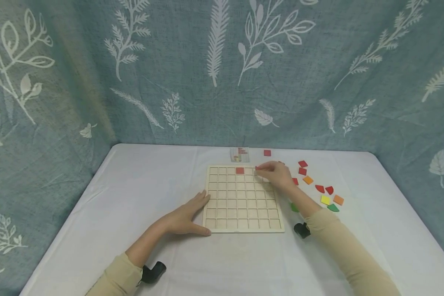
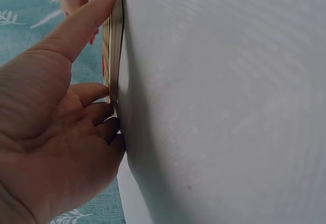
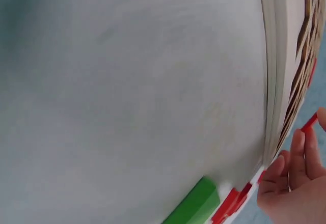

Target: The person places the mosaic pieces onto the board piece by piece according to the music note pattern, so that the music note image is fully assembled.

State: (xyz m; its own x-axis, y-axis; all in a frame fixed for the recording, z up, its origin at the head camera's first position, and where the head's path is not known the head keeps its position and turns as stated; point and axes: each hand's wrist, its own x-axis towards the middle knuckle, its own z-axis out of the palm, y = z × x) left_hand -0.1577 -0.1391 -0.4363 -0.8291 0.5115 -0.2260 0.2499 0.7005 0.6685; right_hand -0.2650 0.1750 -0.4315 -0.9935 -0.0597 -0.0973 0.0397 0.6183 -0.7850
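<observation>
A wooden grid board (image 1: pixel 243 203) lies on the white table. One red square tile (image 1: pixel 239 170) sits in its far row. My left hand (image 1: pixel 183 216) rests against the board's left edge, fingers spread, the thumb at the near corner; in the left wrist view the thumb and fingertips touch the board's side (image 2: pixel 116 40). Over the far row, right of that tile, my right hand (image 1: pixel 277 174) pinches a small red piece (image 3: pixel 309 122) between thumb and fingers. The fingers hide most of this piece, so its shape cannot be told.
Behind the board lie a small picture card (image 1: pixel 239 155) and a red square (image 1: pixel 267 153). Loose red, orange (image 1: pixel 338 200), yellow (image 1: pixel 325 200) and green (image 1: pixel 333 208) pieces are scattered to the right, some partly behind my right forearm. A leaf-patterned curtain (image 1: pixel 192 111) hangs behind the table.
</observation>
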